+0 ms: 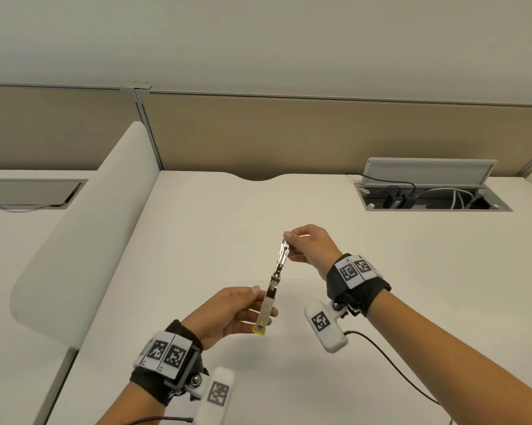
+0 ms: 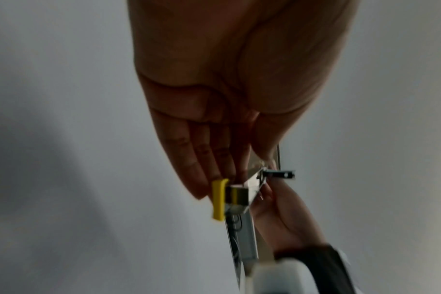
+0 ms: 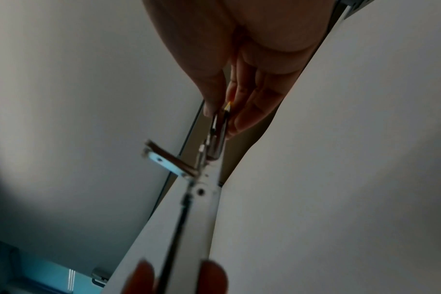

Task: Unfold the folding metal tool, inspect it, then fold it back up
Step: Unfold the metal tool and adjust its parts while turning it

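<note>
White desk point(image 1: 350, 302) spreads under both arms, with a beige partition point(image 1: 289, 133) along its far edge and an open cable tray point(image 1: 433, 196) set into the surface at the far right. Above the desk's middle, clear of the surface, the folding metal tool point(image 1: 272, 289) is held opened out nearly straight, its long axis running from near-left to far-right, rising toward the far end. The left hand point(image 1: 228, 314) pinches the near section, thumb on one flat face and fingers along the other; that section is a shiny flat steel bar ending in a yellow plastic tip point(image 1: 259, 330) that points back toward the person. The right hand point(image 1: 309, 245) pinches the far section between thumb and fingertips; this part is narrower and darker, joined to the bar at a hinge point(image 1: 276, 276) midway. In the right wrist view a small flat tab point(image 3: 164, 160) sticks out sideways from the hinge, blurred.
</note>
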Demonstrator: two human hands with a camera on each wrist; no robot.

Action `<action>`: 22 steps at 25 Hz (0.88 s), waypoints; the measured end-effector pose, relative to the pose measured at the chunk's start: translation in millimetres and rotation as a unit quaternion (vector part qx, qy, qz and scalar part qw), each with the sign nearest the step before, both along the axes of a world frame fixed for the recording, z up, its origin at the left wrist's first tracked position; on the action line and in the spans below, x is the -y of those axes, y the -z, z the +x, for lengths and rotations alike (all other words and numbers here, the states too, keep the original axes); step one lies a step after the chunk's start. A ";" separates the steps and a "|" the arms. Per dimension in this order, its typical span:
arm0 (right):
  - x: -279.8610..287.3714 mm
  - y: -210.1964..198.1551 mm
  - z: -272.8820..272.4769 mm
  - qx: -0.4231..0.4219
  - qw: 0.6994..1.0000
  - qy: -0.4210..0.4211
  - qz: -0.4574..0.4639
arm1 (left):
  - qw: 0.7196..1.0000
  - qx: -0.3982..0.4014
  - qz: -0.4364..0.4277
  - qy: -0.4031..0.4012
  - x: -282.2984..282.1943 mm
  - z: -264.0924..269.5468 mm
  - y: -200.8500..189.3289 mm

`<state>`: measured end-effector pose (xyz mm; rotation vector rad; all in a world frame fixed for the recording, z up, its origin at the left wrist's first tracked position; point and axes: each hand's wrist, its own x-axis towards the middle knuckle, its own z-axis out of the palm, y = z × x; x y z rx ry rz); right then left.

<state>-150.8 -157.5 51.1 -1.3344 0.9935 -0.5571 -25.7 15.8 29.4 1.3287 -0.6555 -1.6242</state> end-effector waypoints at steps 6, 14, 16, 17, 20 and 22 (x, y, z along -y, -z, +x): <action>-18.0 5.3 10.5 -0.005 0.997 -0.076 0.002 | 0.993 -0.090 -0.007 -0.075 15.5 -14.3 8.5; -49.6 -8.7 -10.3 -0.011 0.972 -0.105 -0.209 | 0.975 -0.150 -0.012 -0.161 12.9 -15.0 15.1; -61.2 -8.0 -13.4 -0.018 0.949 -0.133 -0.286 | 0.974 -0.155 -0.024 -0.165 13.0 -14.4 13.8; -64.8 -6.5 -12.5 -0.019 0.939 -0.134 -0.316 | 0.974 -0.154 -0.031 -0.162 13.0 -14.6 12.5; -66.6 -3.4 -6.9 -0.010 0.931 -0.094 -0.352 | 0.976 -0.146 -0.046 -0.152 12.6 -16.5 7.6; -66.1 -1.3 -3.1 -0.012 0.917 -0.090 -0.389 | 0.978 -0.137 -0.052 -0.150 11.9 -15.6 5.1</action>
